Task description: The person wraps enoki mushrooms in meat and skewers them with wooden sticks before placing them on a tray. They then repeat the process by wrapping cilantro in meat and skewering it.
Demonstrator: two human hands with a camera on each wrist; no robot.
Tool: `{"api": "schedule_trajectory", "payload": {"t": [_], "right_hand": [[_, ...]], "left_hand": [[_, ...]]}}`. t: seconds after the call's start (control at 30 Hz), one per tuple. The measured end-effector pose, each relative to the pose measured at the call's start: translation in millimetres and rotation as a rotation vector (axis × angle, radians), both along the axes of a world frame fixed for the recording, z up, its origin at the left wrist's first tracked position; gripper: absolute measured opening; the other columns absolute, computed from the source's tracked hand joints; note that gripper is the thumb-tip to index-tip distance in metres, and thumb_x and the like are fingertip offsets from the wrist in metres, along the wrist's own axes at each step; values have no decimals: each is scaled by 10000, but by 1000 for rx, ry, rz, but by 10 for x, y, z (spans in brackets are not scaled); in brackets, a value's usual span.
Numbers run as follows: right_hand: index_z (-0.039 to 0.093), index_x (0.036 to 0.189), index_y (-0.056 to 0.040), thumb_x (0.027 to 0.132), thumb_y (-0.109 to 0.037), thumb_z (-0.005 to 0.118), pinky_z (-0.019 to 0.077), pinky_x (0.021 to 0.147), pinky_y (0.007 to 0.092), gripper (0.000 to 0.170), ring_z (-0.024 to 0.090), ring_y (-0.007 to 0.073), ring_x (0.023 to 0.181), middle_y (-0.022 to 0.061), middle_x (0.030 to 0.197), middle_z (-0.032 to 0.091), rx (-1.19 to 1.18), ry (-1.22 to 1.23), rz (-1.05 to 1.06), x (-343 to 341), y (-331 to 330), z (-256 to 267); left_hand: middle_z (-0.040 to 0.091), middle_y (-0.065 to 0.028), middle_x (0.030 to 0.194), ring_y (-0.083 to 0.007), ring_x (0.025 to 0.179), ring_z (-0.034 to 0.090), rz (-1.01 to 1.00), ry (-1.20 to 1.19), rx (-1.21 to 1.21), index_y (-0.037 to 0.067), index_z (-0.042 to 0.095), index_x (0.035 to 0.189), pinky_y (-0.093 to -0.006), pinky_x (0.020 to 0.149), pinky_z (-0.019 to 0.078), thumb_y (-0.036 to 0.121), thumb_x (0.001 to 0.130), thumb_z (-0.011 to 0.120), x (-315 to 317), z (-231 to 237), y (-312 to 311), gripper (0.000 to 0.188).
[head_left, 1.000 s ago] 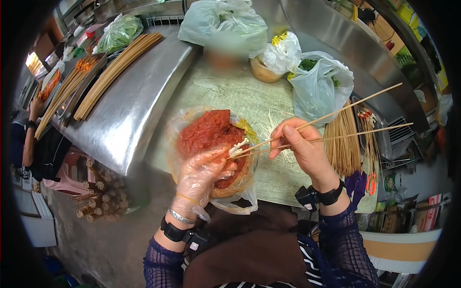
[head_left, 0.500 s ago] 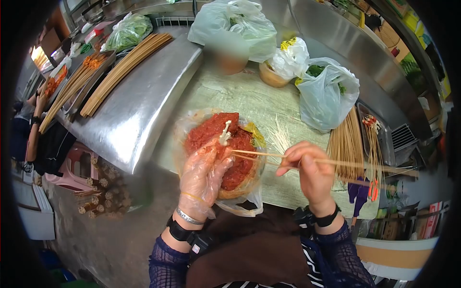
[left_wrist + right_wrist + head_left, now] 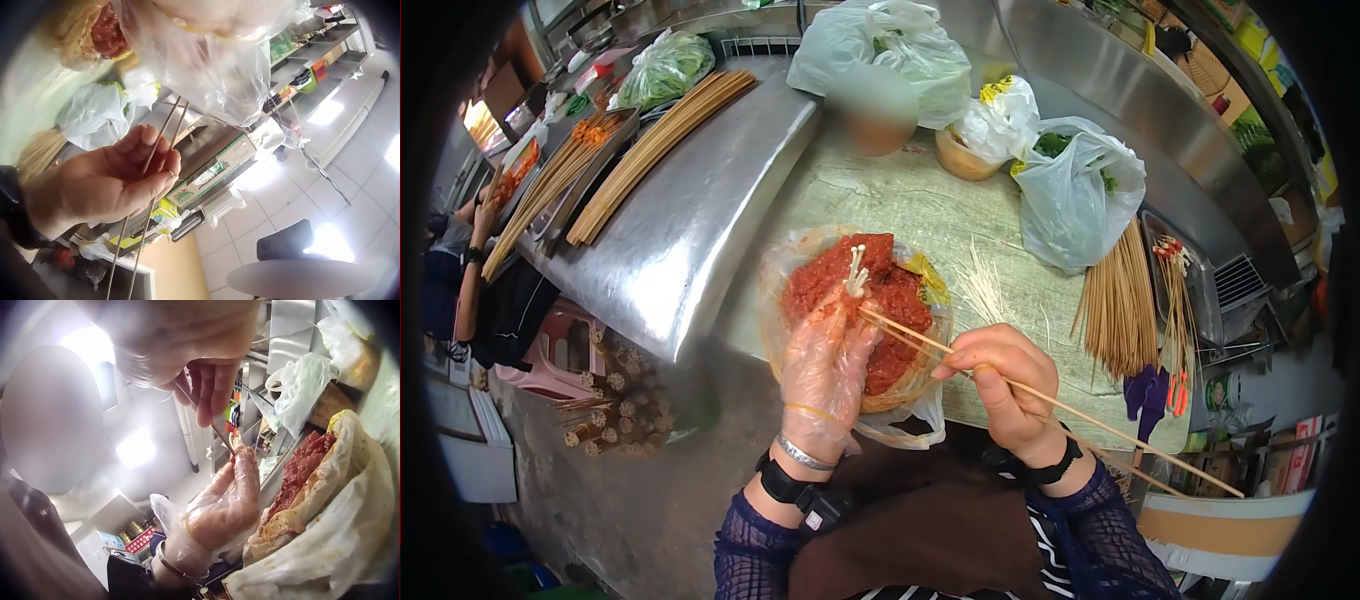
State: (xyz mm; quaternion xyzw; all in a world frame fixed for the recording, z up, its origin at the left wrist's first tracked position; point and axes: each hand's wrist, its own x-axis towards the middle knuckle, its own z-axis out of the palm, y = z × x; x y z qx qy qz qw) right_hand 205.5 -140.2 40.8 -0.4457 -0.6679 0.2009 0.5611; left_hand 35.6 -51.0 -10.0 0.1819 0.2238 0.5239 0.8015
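Note:
The left hand point(image 3: 825, 365), in a clear plastic glove, pinches a small bundle of thin white mushrooms point(image 3: 856, 272) with red meat at its base. Two long wooden skewers point(image 3: 1090, 424) run from those gloved fingertips into the bare right hand point(image 3: 1006, 388), which grips them between thumb and fingers. Behind the left hand, a plastic-lined bowl holds red minced meat point(image 3: 896, 355). In the left wrist view the right hand point(image 3: 106, 181) holds both skewers point(image 3: 142, 231). The right wrist view has the gloved hand point(image 3: 225, 503) at the skewer tips.
Loose white mushroom stems point(image 3: 982, 287) lie right of the bowl. Bare skewers point(image 3: 1118, 310) and a tray of filled skewers point(image 3: 1175, 252) are at the right. Plastic bags point(image 3: 1080, 200) stand behind. A metal counter point(image 3: 690, 190) bears more skewers point(image 3: 662, 150); another person's arm point(image 3: 475, 270) shows far left.
The skewers' far ends have swung down toward the body as the right hand moved lower and slightly left. The mushrooms now stand upright above the left fingertips.

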Motion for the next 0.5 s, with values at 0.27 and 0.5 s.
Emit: {"api": "schedule_trajectory", "payload": {"t": [0.27, 0.5], "right_hand": [[626, 935, -1, 879, -56, 547, 502, 642, 296, 112, 629, 229, 752, 132, 876, 630, 73, -207, -49, -70, 52, 59], [611, 937, -2, 754, 22, 664, 513, 567, 312, 192, 627, 266, 692, 144, 895, 615, 196, -319, -59, -159, 161, -58]], "left_hand": [[588, -136, 1121, -228, 1017, 611, 63, 85, 32, -29, 509, 1198, -292, 782, 577, 62, 934, 522, 44, -22, -30, 280], [613, -146, 1078, -264, 931, 656, 131, 149, 97, -49, 533, 1167, -303, 748, 595, 58, 927, 533, 98, -73, 2, 263]]}}
